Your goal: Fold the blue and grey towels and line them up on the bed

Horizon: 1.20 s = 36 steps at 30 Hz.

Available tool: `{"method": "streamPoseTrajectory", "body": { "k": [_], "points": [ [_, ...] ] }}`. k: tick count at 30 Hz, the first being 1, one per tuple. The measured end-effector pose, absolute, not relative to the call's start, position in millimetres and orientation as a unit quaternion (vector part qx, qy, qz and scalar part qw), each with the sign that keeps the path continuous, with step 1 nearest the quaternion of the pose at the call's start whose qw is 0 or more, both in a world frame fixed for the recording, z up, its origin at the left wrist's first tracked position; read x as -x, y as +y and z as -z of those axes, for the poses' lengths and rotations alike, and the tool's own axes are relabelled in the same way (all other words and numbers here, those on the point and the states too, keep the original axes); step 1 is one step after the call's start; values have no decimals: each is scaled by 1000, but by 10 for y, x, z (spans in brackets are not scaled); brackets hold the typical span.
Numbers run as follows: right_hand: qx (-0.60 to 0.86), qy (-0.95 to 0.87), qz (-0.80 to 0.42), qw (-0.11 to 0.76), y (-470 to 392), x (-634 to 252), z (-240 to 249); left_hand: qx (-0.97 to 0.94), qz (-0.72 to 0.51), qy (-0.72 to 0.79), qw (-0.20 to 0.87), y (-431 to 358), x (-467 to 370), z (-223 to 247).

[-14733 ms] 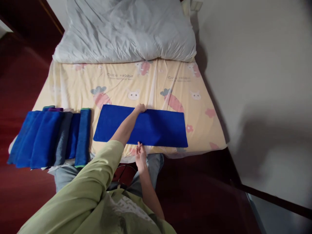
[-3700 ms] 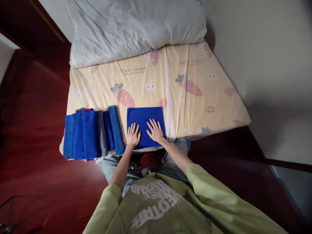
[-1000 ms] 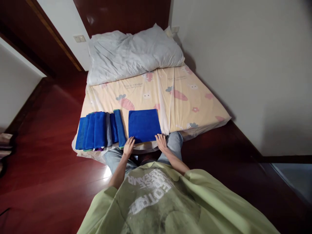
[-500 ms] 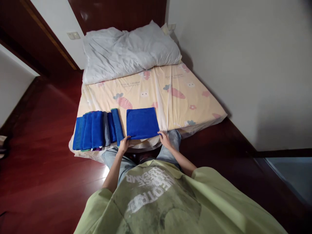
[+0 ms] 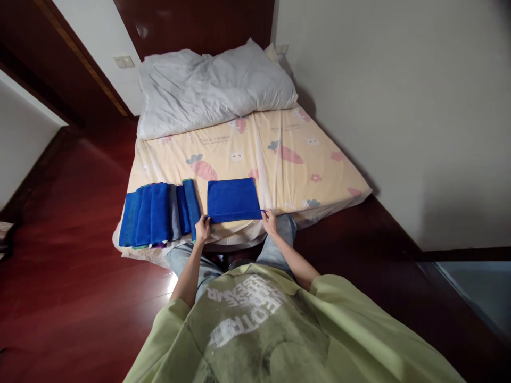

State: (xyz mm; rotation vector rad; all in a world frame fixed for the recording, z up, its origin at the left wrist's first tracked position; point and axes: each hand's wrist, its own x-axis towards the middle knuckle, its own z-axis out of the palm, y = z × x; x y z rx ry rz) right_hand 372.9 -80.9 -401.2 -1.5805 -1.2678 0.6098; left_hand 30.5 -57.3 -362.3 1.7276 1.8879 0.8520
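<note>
A blue towel [image 5: 233, 196] lies spread as a rectangle near the front edge of the bed, its near edge lifted and turned up in a narrow strip. My left hand [image 5: 203, 229] pinches the near left corner. At the near right corner, my right hand [image 5: 270, 222] grips the towel between thumb and fingers. Just left of my left hand is a row of folded towels [image 5: 158, 213], several blue and one grey [image 5: 174, 213], standing side by side. A teal-blue folded towel [image 5: 191, 205] is the closest of them.
The bed [image 5: 303, 181] has a yellow sheet printed with carrots. A white quilt or large pillow [image 5: 215, 88] lies at its head, by the dark headboard [image 5: 195, 24]. A wall [image 5: 399, 117] runs along the right, and dark red flooring [image 5: 72, 255] lies left.
Both hands have moved slightly away from my body, bringing the towel's near edge up and over toward its far side. The row of folded towels stays put.
</note>
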Motion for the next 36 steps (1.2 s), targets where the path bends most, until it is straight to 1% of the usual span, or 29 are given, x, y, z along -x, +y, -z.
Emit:
{"method": "streamPoseTrajectory", "body": {
  "k": [10, 17, 26, 36],
  "points": [
    [667, -535, -276, 440, -470, -3834, 4096, -669, -254, 660, 230, -198, -171, 3611],
    [672, -551, -270, 415, -480, -3847, 4152, -664, -240, 674, 220, -167, -178, 3702],
    [697, -565, -243, 368, -495, -3824, 4087, -676, -231, 671, 198, -163, -179, 3733],
    [705, -564, -235, 360, -499, -3817, 4108, -673, -217, 681, 193, -183, -200, 3740]
  ]
}}
